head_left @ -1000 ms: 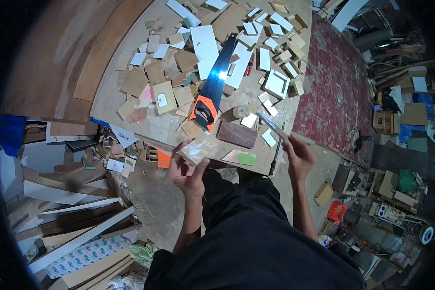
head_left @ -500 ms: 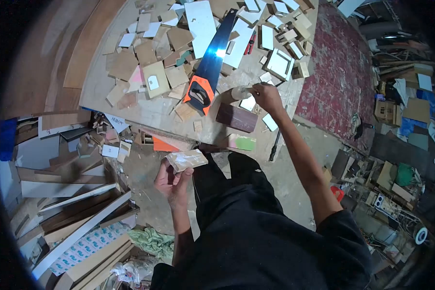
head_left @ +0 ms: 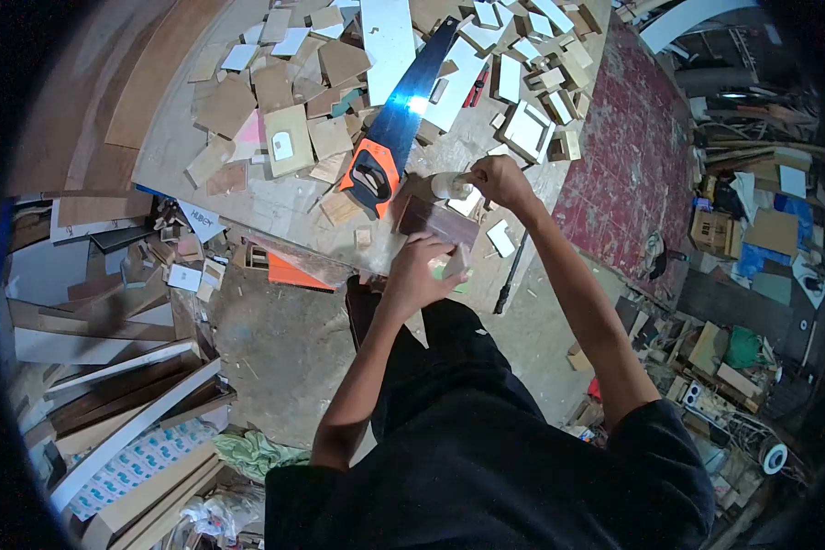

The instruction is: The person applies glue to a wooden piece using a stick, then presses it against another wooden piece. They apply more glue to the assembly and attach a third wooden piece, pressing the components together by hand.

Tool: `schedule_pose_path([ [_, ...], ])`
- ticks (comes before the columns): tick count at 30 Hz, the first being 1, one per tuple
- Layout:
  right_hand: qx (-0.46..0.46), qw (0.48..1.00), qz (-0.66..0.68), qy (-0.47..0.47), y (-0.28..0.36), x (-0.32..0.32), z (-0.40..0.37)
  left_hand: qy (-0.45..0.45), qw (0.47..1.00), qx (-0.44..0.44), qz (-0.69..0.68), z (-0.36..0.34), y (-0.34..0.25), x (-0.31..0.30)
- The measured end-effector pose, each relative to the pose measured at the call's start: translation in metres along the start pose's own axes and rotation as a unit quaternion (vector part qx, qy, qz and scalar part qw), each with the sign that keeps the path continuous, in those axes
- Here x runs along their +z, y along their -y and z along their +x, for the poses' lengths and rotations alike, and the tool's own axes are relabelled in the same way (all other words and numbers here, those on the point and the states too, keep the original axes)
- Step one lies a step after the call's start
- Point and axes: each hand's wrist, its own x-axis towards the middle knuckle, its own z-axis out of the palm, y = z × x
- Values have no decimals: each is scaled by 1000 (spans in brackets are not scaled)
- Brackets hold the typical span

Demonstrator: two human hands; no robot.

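Observation:
My left hand [head_left: 422, 273] is at the table's front edge, fingers curled round a small wooden block [head_left: 459, 262] that is mostly hidden by the hand. Its fingertips lie close to a dark brown block [head_left: 442, 220]. Beneath the hand, a bit of a green-painted piece [head_left: 461, 288] shows. My right hand [head_left: 502, 181] is closed in a pinch beside a small whitish jar [head_left: 450, 186]. A thin thing seems to run from its fingers to the jar's mouth, too small to name.
A handsaw [head_left: 396, 124] with an orange and black handle lies across the table [head_left: 275, 215]. Many wood offcuts [head_left: 225, 117] cover its far side. A black rod-like tool [head_left: 511, 275] rests at the right edge. Boards [head_left: 137, 417] are stacked on the floor at left.
My left hand has carried the glue-smeared-looking wooden block up and right, from in front of my legs to the table edge. My right hand has stayed by the jar, shifting slightly left.

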Motion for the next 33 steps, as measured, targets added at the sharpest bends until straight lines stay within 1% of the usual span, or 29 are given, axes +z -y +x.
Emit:
schedule_pose_path([
  [1,9,1000,-4,18,4,0,-2,35,997,36,53,11,6,7],
  [2,17,999,-8,35,7,0,-2,32,998,35,51,20,11,15],
  [3,15,999,-10,37,5,4,-2,38,995,62,61,28,14,21],
  [4,-41,998,-46,10,1,7,-2,44,993,89,70,34,17,27],
  [5,-96,992,-82,-16,-3,10,-4,42,993,87,66,39,20,32],
  [7,-107,990,-89,5,-11,15,-4,68,983,82,152,45,29,43],
  [8,-123,987,-101,1,-14,20,-4,67,983,80,150,46,32,48],
  [10,-160,978,-136,-10,-17,22,-4,85,984,38,149,50,34,54],
  [11,-160,978,-136,-10,-18,22,-4,84,984,38,149,52,34,57],
  [13,-152,981,-121,6,-20,22,-1,93,982,-3,163,55,34,61],
  [14,-154,981,-121,5,-21,22,1,92,982,-3,165,57,36,61],
  [16,-154,984,-90,-30,-24,21,5,105,985,15,139,62,37,61],
  [17,-153,984,-90,-29,-26,21,7,106,985,15,138,66,39,61],
  [19,-143,984,-107,-9,-22,15,7,101,980,-18,169,69,39,60],
  [20,-142,984,-103,-2,-22,16,9,83,983,-20,161,70,40,61],
  [24,-141,984,-108,4,-18,13,12,72,980,-13,188,75,44,62],
  [26,-145,982,-121,0,-19,10,11,108,976,-44,185,77,49,63],
  [29,-167,981,-96,-4,-20,3,9,101,977,-57,180,75,42,59],
  [30,-186,978,-94,-17,-24,4,9,100,976,-58,183,76,44,59],
  [31,-188,978,-91,-18,-28,6,10,96,981,-35,168,77,46,58],
  [32,-187,977,-104,10,-32,8,10,93,984,-10,152,77,48,59],
  [33,-185,975,-117,36,-34,9,11,92,984,-9,153,79,48,58],
])
